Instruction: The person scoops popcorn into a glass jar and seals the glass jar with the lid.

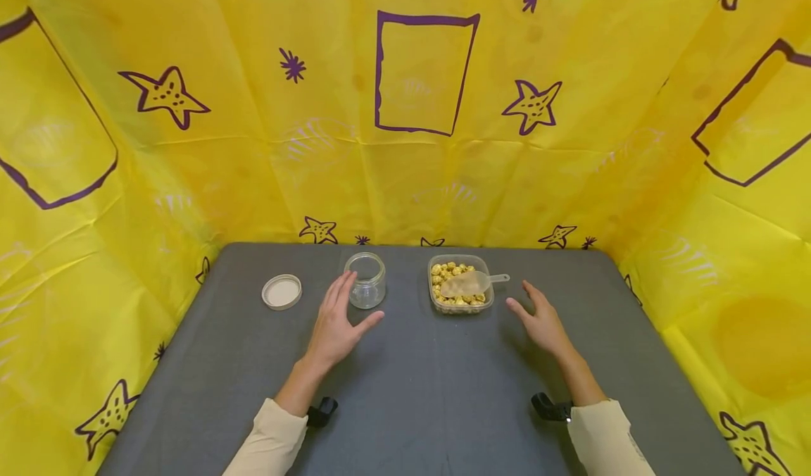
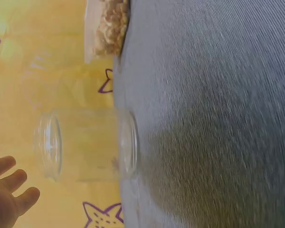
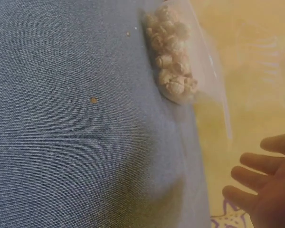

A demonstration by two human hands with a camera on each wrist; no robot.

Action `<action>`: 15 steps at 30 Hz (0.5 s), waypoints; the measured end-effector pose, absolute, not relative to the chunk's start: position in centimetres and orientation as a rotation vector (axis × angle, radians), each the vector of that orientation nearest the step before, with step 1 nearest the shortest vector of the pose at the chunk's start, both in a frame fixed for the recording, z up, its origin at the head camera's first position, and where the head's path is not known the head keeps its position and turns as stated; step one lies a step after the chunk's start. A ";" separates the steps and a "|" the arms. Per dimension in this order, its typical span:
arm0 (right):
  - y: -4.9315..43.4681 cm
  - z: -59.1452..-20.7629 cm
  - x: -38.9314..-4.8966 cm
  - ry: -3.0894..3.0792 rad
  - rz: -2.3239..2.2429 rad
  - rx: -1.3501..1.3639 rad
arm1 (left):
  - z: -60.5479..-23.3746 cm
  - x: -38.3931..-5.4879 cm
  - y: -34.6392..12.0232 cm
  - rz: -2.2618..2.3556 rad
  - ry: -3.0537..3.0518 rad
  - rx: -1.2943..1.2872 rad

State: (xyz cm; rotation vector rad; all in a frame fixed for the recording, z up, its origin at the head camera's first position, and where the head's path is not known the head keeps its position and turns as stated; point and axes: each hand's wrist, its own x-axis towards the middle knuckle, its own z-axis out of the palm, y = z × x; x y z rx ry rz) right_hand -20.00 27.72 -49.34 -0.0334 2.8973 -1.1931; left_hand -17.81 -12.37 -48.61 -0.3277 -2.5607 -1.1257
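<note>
Over the grey table [image 1: 412, 391], both hands are up & well apart, each one free, fingers loose, thumb held off the rest. L hand [image 1: 336, 324] is right by the clear jar [image 1: 369, 291]: from the head cam its fingertips overlap the jar's L edge, but the L wrist cam shows a gap btwn fingers & glass, so near, not touching. Jar stands upright, mouth uncovered, see-through down to the base. White lid [image 1: 281, 292] lies flat on the table, L of the jar, on the outer side of the L hand. Across to the R hand [image 1: 543, 323]: it's just R of the plastic tub [image 1: 460, 310], which sits btwn the two hands, a bit farther from the person. Tub's full w/ golden popcorn [image 1: 443, 272]; the scoop [image 1: 465, 284] lies on top, handle poking over the R rim toward the R fingertips, w/ a small gap btwn. Couple of crumbs [image 3: 93, 99] on the table, per R wrist cam. Labels, quick check: jar glass & tub walls plain. R sleeve [image 1: 605, 437] has small dark marks, too tiny to read. Yellow backdrop [image 1: 253, 180] carries purple line drawings, starfish [image 1: 535, 106] & big outlined boxes, plus faint whitish prints, too washed-out to make out.
</note>
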 end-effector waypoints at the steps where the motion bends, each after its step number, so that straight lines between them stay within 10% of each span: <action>1: 27.8 -49.4 -20.1 2.890 -1.222 -0.035 | -48.6 -17.9 -12.2 -1.134 -2.554 -0.334; 15: 27.9 -49.3 -21.0 2.810 -1.400 0.007 | -48.0 -19.1 -9.0 -1.280 -2.591 -0.405</action>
